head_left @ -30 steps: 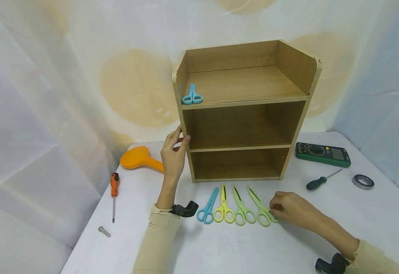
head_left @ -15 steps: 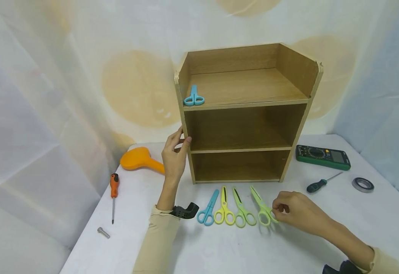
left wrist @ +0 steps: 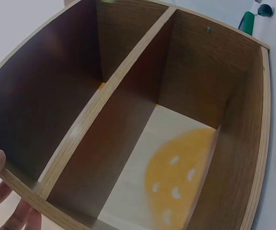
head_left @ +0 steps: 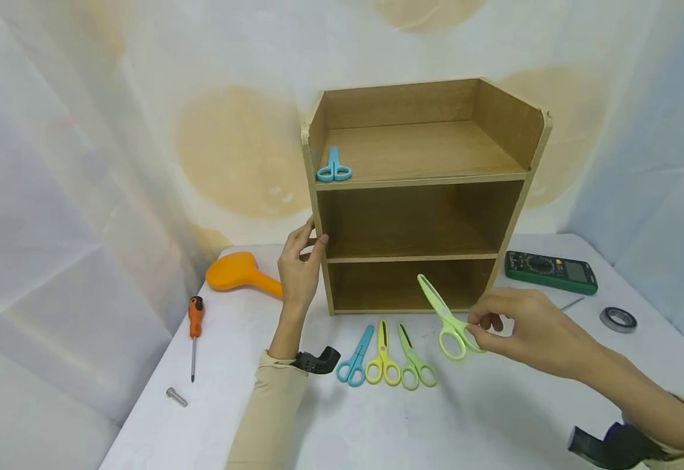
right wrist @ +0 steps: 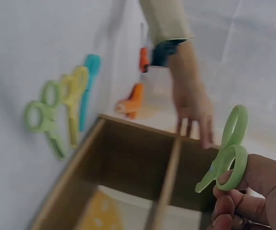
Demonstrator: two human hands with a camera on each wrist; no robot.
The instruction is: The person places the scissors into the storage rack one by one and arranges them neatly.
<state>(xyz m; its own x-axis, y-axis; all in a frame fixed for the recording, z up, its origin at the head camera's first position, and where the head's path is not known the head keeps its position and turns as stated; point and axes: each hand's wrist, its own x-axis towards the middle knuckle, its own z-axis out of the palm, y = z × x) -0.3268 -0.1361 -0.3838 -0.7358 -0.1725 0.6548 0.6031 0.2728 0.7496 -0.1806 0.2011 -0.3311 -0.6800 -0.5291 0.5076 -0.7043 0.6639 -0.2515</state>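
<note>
My left hand (head_left: 299, 271) grips the left side panel of a wooden shelf unit (head_left: 424, 147), thumb on the front edge and fingers outside. In the left wrist view, the fingertips (left wrist: 20, 215) show past that panel. My right hand (head_left: 530, 333) pinches light green scissors (head_left: 449, 323) by a handle loop, raised in front of the bottom compartment, blades pointing up and left. On the table before the unit lie blue scissors (head_left: 356, 358), yellow scissors (head_left: 384, 356) and another green pair of scissors (head_left: 415, 360) in a row. Small blue scissors (head_left: 333, 168) rest on the top shelf's left end.
Left of the unit lie an orange paddle-shaped thing (head_left: 236, 270), an orange-handled screwdriver (head_left: 196, 320) and a bolt (head_left: 176, 396). To the right are a green multimeter (head_left: 550, 272), a roll of tape (head_left: 618, 320) and a screwdriver shaft (head_left: 572, 303), its handle hidden behind my right hand.
My right hand has lifted the rightmost green scissors off the table and moved them up toward the bottom compartment. The left hand has stayed on the side panel.
</note>
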